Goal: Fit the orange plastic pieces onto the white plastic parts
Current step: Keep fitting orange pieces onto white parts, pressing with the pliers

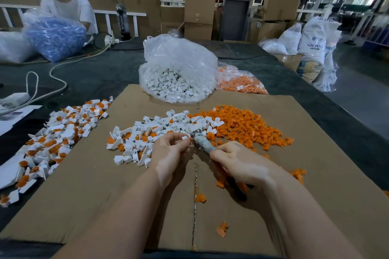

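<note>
My left hand (168, 149) pinches small white part (184, 138) at fingertips. My right hand (237, 162) wraps around tool (201, 140), metal tip pressed against part. Orange piece at joint too small to tell.

Risks, as I judge:
- Tool tip slips off, jabs left fingers; pinch is shallow.
- Part twists, piece seats crooked.
- Loose white parts (168, 122) and orange pieces (242, 124) touch just ahead on cardboard (315, 174); dropped part gets lost.
- Finished pile (59, 132) at left edge, near spilling.

Loose orange plastic pieces (244, 124) lie heaped just right of a pile of white plastic parts (168, 125).
</note>
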A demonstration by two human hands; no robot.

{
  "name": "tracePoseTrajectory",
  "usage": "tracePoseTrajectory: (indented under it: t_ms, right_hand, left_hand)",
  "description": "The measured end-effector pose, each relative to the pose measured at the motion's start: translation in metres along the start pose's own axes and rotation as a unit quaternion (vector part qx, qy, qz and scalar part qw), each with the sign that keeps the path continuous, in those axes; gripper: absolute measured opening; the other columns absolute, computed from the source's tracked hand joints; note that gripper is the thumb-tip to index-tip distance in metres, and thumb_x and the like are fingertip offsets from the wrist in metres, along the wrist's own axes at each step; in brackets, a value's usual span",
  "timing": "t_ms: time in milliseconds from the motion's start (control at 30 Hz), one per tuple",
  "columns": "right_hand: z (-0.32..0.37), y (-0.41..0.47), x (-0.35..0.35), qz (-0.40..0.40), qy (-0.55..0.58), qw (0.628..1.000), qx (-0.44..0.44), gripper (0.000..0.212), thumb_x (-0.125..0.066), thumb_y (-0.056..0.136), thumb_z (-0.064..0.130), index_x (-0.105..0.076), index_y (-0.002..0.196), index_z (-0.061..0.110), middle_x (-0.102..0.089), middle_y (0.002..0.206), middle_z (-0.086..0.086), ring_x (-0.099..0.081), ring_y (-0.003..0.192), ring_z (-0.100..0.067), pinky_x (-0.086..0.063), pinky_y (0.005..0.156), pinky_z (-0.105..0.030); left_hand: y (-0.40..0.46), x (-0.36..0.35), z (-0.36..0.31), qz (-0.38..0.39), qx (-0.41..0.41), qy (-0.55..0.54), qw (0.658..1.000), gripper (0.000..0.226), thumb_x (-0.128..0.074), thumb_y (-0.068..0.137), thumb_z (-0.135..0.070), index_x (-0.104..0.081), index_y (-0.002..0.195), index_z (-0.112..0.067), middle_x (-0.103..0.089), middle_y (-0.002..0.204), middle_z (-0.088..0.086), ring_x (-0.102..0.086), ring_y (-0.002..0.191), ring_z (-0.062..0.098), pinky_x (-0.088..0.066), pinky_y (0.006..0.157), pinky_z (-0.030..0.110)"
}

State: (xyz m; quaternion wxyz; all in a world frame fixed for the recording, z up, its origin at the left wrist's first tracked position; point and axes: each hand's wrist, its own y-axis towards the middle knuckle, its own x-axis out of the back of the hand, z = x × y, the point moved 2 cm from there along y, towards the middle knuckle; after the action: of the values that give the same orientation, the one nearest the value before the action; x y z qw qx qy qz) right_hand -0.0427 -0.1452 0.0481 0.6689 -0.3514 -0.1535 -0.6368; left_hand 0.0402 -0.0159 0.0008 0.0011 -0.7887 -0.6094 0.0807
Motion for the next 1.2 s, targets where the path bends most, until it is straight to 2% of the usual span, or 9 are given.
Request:
tracePoseTrajectory:
  t_ms: [167, 300, 400, 467, 733, 867, 1000, 1100, 1200]
  right_hand:
    - [0.0, 0.001, 0.0018, 0.014, -0.013, 1.0, -0.006, 0.031, -0.039, 0.098, 0.03, -0.053, 0.076, 0.014, -0.043, 0.058, 0.003, -0.038, 0.045, -0.008, -0.03, 0.045, -0.019]
    - [0.0008, 0.0017, -0.0005, 0.015, -0.023, 0.999, -0.017, 0.022, -0.044, 0.093, 0.025, -0.052, 0.079, 0.011, -0.049, 0.07, -0.006, -0.044, 0.056, -0.015, -0.034, 0.051, -0.026]
    - [0.003, 0.0032, -0.0009, -0.014, -0.068, 0.997, -0.022, 0.016, -0.051, 0.088, 0.023, -0.048, 0.076, 0.013, -0.046, 0.073, -0.002, -0.04, 0.053, -0.011, -0.029, 0.043, -0.019]
    - [0.0028, 0.0045, -0.0017, -0.028, -0.078, 0.996, -0.033, 0.012, -0.054, 0.087, 0.022, -0.047, 0.079, 0.016, -0.047, 0.076, -0.001, -0.043, 0.056, -0.011, -0.031, 0.045, -0.02]
    - [0.002, 0.007, -0.0048, -0.051, -0.103, 0.993, -0.04, 0.016, -0.053, 0.089, 0.023, -0.042, 0.077, 0.021, -0.044, 0.081, 0.001, -0.042, 0.062, -0.012, -0.03, 0.05, -0.023]
    - [0.0026, 0.0052, -0.0047, -0.039, -0.086, 0.995, -0.031, 0.011, -0.054, 0.087, 0.026, -0.047, 0.089, 0.018, -0.041, 0.083, 0.005, -0.043, 0.064, -0.011, -0.029, 0.05, -0.023]
    - [0.0042, 0.0035, -0.003, -0.019, -0.088, 0.995, -0.035, 0.015, -0.053, 0.088, 0.025, -0.045, 0.098, 0.017, -0.044, 0.093, 0.0, -0.047, 0.067, -0.011, -0.035, 0.052, -0.023]
    - [0.0042, 0.0033, -0.0028, -0.023, -0.107, 0.994, -0.031, 0.01, -0.051, 0.09, 0.024, -0.042, 0.089, 0.021, -0.041, 0.095, 0.001, -0.043, 0.065, -0.009, -0.031, 0.049, -0.022]
    - [0.0034, 0.0051, -0.004, -0.035, -0.111, 0.993, -0.025, 0.022, -0.051, 0.09, 0.022, -0.036, 0.075, 0.026, -0.041, 0.084, 0.006, -0.041, 0.063, -0.008, -0.028, 0.048, -0.02]
  left_hand:
    - [0.0023, -0.0023, 0.001, -0.008, 0.017, -0.007, 1.0, 0.009, -0.055, 0.089, 0.002, -0.06, 0.087, -0.005, -0.057, 0.058, 0.004, -0.054, 0.042, 0.001, -0.045, 0.042, 0.012]
    - [0.0031, -0.0029, 0.0018, -0.006, 0.021, -0.001, 1.0, 0.011, -0.054, 0.089, 0.003, -0.06, 0.089, -0.006, -0.058, 0.062, 0.005, -0.055, 0.043, 0.0, -0.047, 0.044, 0.013]
    - [0.0035, -0.0032, 0.0016, -0.006, 0.033, -0.021, 0.999, 0.01, -0.053, 0.09, 0.002, -0.06, 0.088, -0.005, -0.058, 0.055, 0.001, -0.053, 0.042, 0.002, -0.046, 0.043, 0.014]
    - [0.0034, -0.003, 0.0014, -0.002, 0.042, -0.037, 0.998, 0.009, -0.052, 0.091, 0.002, -0.059, 0.088, -0.005, -0.057, 0.051, -0.001, -0.053, 0.042, 0.003, -0.045, 0.044, 0.015]
    - [0.0014, -0.0029, 0.0006, 0.001, 0.041, -0.024, 0.999, 0.01, -0.051, 0.092, 0.0, -0.059, 0.098, -0.003, -0.057, 0.066, 0.005, -0.054, 0.045, 0.002, -0.048, 0.05, 0.017]
    - [0.0018, -0.0036, 0.0, -0.003, 0.034, -0.028, 0.999, 0.011, -0.051, 0.091, 0.003, -0.058, 0.096, -0.002, -0.058, 0.067, 0.007, -0.056, 0.044, 0.0, -0.048, 0.048, 0.015]
    - [0.003, -0.0041, 0.0032, -0.01, 0.032, -0.017, 0.999, 0.012, -0.052, 0.089, 0.005, -0.059, 0.088, -0.005, -0.057, 0.064, 0.006, -0.056, 0.05, 0.007, -0.05, 0.054, 0.021]
    - [0.0035, -0.0037, 0.0042, -0.006, 0.04, -0.033, 0.999, 0.012, -0.052, 0.09, 0.004, -0.059, 0.086, -0.005, -0.057, 0.063, 0.006, -0.055, 0.049, 0.007, -0.051, 0.053, 0.021]
    - [0.0033, -0.0029, 0.0032, -0.003, 0.038, -0.04, 0.998, 0.014, -0.051, 0.09, 0.004, -0.059, 0.085, -0.006, -0.056, 0.062, 0.005, -0.055, 0.045, 0.003, -0.05, 0.049, 0.016]
